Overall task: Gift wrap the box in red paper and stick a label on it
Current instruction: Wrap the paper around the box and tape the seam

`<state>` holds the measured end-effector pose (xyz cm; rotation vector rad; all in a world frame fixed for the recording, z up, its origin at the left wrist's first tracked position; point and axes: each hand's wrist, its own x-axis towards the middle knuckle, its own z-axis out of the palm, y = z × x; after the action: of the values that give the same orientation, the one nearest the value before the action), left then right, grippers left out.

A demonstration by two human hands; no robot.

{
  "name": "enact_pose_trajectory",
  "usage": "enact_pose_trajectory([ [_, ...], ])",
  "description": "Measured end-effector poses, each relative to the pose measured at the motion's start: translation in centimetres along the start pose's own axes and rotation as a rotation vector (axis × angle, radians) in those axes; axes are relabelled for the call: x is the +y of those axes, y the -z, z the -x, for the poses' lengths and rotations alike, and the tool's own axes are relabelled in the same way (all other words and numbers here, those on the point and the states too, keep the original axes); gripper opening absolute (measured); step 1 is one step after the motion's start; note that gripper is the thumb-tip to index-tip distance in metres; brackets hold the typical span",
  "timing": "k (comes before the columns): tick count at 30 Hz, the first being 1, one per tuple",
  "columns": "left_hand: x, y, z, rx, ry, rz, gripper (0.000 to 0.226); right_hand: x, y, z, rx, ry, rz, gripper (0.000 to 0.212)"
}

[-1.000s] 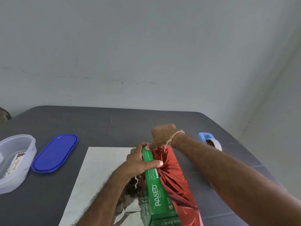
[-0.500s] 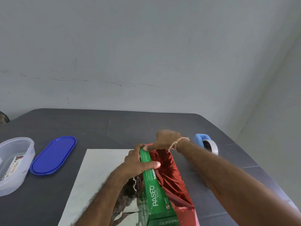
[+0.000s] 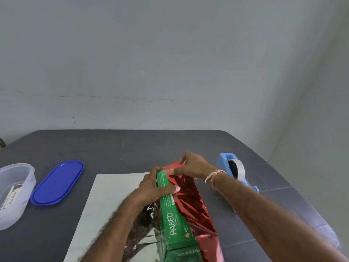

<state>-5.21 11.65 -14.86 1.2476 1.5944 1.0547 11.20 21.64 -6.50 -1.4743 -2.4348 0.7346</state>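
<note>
A green Paseo box (image 3: 172,220) lies lengthwise on a sheet of wrapping paper whose silver underside (image 3: 111,197) faces up on the table. The red side of the paper (image 3: 190,203) is folded up over the box's right half. My left hand (image 3: 156,188) grips the box's far end, thumb pressing the red paper's edge onto the top. My right hand (image 3: 192,165) pinches the far corner of the red paper, lifted just above the box's far end.
A blue tape dispenser (image 3: 234,171) with a white roll stands right of the box. A blue oval lid (image 3: 58,182) lies at the left, beside a clear tub (image 3: 22,203) holding printed labels. The dark table ends near the wall.
My right hand has drawn back toward me and lifted the far corner of the red paper, now pinched between its fingers. My left hand keeps its grip on the box.
</note>
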Motion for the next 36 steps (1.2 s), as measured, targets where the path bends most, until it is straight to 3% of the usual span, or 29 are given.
enact_pose_trajectory([
  [3,0.0,-0.1,0.1,-0.01,0.003,0.016,0.095,0.7,-1.0,0.4,0.076,0.01,0.037,0.047],
  [9,0.7,-0.2,0.7,0.0,-0.009,0.038,0.084,1.9,-0.8,5.0,0.151,0.157,-0.123,0.047],
  [14,0.5,-0.4,0.9,0.012,-0.015,0.067,0.103,4.4,-1.8,11.5,0.152,0.269,-0.162,0.029],
  [19,0.9,-0.7,1.8,0.115,-0.005,-0.012,0.12,5.1,-2.7,13.8,0.185,0.295,-0.18,0.039],
  [24,1.9,-1.8,3.7,0.335,-0.15,-0.113,0.074,4.5,-2.9,14.9,0.16,0.303,-0.128,0.054],
  [28,2.1,-2.2,5.8,0.337,-0.265,-0.13,0.035,4.2,-3.0,15.7,0.16,0.294,-0.116,0.061],
  [31,2.5,-2.7,7.9,0.242,-0.256,-0.078,0.032,4.1,-3.2,16.3,0.164,0.288,-0.119,0.065],
  [36,2.3,-3.2,10.4,0.105,-0.233,-0.055,0.046,4.1,-3.5,17.4,0.165,0.299,-0.118,0.072],
])
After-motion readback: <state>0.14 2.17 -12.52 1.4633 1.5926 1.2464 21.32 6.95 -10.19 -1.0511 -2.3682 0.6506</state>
